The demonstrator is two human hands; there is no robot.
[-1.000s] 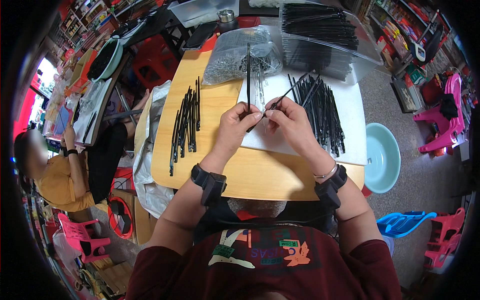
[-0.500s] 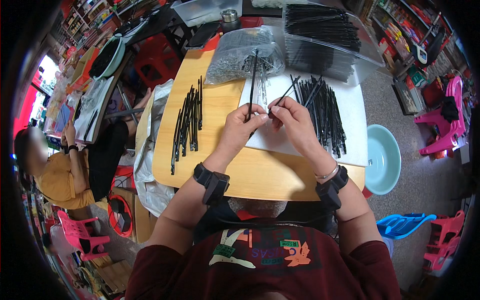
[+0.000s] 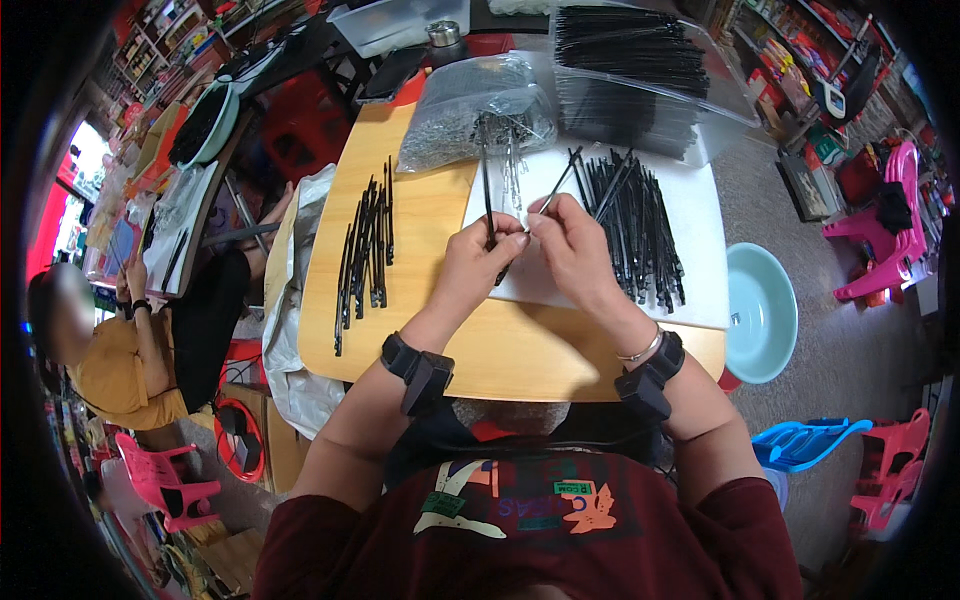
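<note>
My left hand (image 3: 480,262) is closed around a thin black rod (image 3: 486,190), which stands nearly upright between thumb and fingers. Close beside it, my right hand (image 3: 578,255) pinches a second thin black rod (image 3: 561,178), slanting up to the right. The fingertips of both hands almost meet over the white sheet (image 3: 706,230); whatever small part lies between them is hidden. Just beyond the hands, thin silvery pieces (image 3: 512,175) spill from a clear plastic bag (image 3: 465,105). A pile of black rods (image 3: 635,230) rests on the sheet, and a smaller row of rods (image 3: 366,250) lies to the left.
A clear bin (image 3: 720,115) full of black rods stands at the table's far right. Beside the wooden table (image 3: 480,350) are a pale blue basin (image 3: 765,310) on the right and a seated person (image 3: 125,345) on the left. Pink chairs (image 3: 885,225) stand farther off.
The view has shifted slightly. The upright rod in my left hand has moved a little left and nearer to me, while my right hand keeps its pinch on the slanting rod.
</note>
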